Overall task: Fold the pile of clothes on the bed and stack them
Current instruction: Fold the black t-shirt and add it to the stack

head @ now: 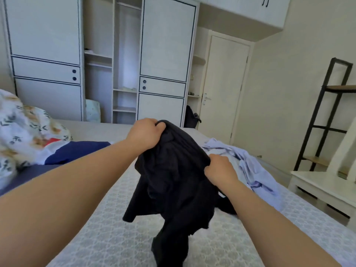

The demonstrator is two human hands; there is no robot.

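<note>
Both hands up over the patterned grey bedspread [107,228]: left hand [145,132] and right hand [219,170] each clenched on bunched edges of one crumpled black fabric garment [173,189], hanging, lower end touching the bed. Bare cover left and near. One crumpled pale lilac shirt [256,170] just right, by the bed's edge. One navy cloth [77,151] left.

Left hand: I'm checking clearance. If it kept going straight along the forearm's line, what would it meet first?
Nothing close: the left hand, gripping the black garment, points over the bed toward the white wardrobe. Depth is unclear.
</note>
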